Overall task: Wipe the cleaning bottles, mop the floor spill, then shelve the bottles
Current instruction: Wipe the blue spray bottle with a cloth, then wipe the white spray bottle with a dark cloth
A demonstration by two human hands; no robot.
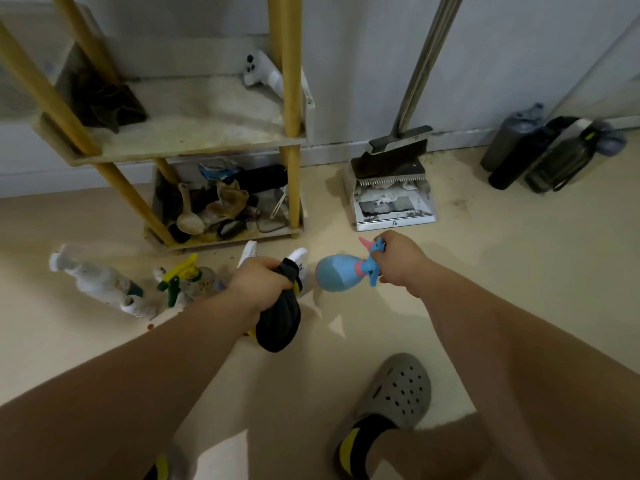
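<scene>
The right hand [401, 261] holds the blue spray bottle [336, 273] off the floor [485, 271]. Its fingers [389, 245] are curled round the trigger head, and the bottle body points away from them toward the other hand. The left hand [263, 282] grips a dark cloth [278, 323] in a closed fist round its bunched top, with the loose end hanging below the fist. Judged from this, the wiping stage is in hand, at this bottle. Beyond the left fingers a white bottle [100, 282] and a clear bottle with a yellow-green trigger [187, 278] lie on the floor. A further white bottle [301, 256] shows just behind the left knuckles. None is shelved, and whether any is wiped cannot be told. No mop is identifiable in view, so mopping and shelving remain. The shelf [194, 136] stands ahead of both hands; its middle board offers bare room, bounded by yellow posts [291, 98]. A dustpan [391, 206] stands beyond the right fingers, well apart. Open floor lies to the right of the right hand.
</scene>
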